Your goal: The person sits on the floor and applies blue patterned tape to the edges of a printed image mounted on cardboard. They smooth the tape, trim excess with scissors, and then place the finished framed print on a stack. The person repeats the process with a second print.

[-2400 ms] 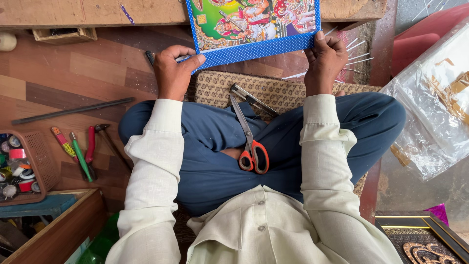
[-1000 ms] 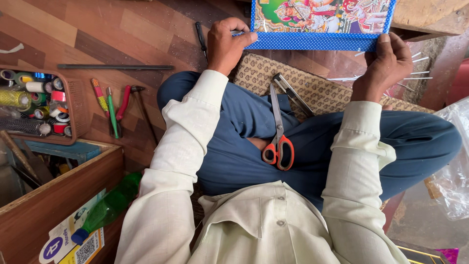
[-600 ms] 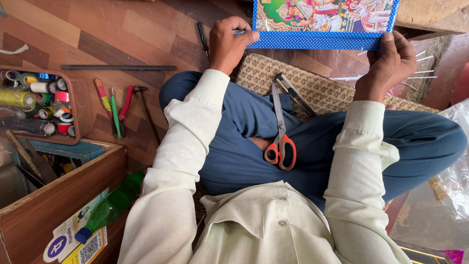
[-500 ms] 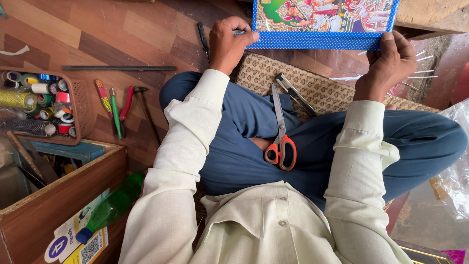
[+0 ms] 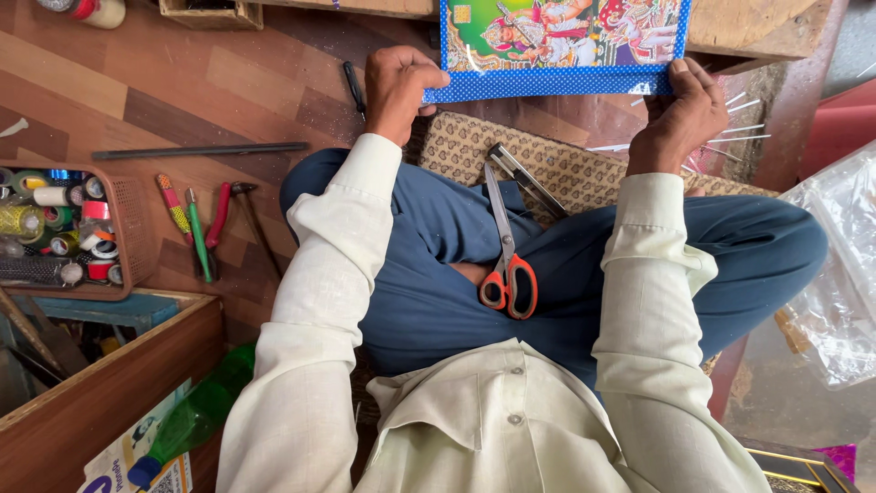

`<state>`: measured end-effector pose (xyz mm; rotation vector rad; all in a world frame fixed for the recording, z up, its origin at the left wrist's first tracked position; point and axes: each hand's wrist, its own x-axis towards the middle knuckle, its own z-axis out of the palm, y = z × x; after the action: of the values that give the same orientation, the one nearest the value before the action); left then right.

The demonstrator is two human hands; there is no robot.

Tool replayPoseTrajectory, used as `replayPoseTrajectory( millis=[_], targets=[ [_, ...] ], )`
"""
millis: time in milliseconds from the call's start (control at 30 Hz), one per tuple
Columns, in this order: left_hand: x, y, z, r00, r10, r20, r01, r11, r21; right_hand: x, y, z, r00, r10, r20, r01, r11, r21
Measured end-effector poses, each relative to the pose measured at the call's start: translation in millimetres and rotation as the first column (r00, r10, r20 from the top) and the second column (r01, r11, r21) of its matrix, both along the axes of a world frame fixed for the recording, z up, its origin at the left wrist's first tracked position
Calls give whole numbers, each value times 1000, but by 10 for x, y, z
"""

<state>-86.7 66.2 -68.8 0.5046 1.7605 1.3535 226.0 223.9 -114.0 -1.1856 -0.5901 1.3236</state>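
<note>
A: Picture print (image 5: 563, 41) w/ blue dotted border — where's it sit?

B: Just beyond the patterned mat (image 5: 557, 169), top edge running out of view. Bottom edge is lifted off the floor, gripped at both lower corners.

A: Hands?

B: Left hand (image 5: 399, 87) clenched on the lower-left corner, fingers curled over the border, thumb tip on the blue strip. Right hand (image 5: 680, 114) pinches the lower-right corner, fingers (image 5: 683, 68) wrapped around the edge. Both grasping the print, nothing else in either.

A: What's closest to the mat otherwise?

B: Scissors (image 5: 506, 260) w/ orange-red handles lie on the lap of the blue trousers (image 5: 429, 274), blade tips reaching onto the mat's near edge. A grey metal tool (image 5: 525, 178) rests on the mat, just beside the blades. Thin clear sticks (image 5: 744, 123) are scattered right of the mat, near the right hand.

A: Left of the mat?

B: Wood floor (image 5: 137, 100) w/ a dark pen (image 5: 354, 87) near the left hand, a long metal rod (image 5: 201, 151) further out, then hand tools (image 5: 205, 224) — red, green, a small hammer. Well apart, a brown basket (image 5: 128, 228) holds tape rolls. Clear plastic bag (image 5: 839, 256) is far right of the mat.
</note>
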Motion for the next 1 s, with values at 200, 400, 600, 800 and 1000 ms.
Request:
replayPoseTrajectory(
  millis=[200, 400, 600, 800, 1000],
  targets=[
    [26, 12, -15, 999, 40, 30, -41, 998, 43, 4, 91, -147, 987, 1, -164, -11, 998, -59],
    [22, 15, -36, 997, 41, 66, -44, 998, 44, 33, 147, 38, 865, -80, -495, -112, 931, -347],
    [11, 1, -26, 997, 18, 79, -21, 999, 33, -11, 122, 216, 888, -101, -449, -122, 889, -441],
    [10, -4, -40, 992, 21, 125, -29, 997, 66, 71, 250, 32, 853, 8, -521, -225, 907, -355],
    [76, 18, -105, 983, -22, 183, 0, 993, 122, -220, 74, 38, 996, -30, -80, 8, 966, -257]
  ],
)
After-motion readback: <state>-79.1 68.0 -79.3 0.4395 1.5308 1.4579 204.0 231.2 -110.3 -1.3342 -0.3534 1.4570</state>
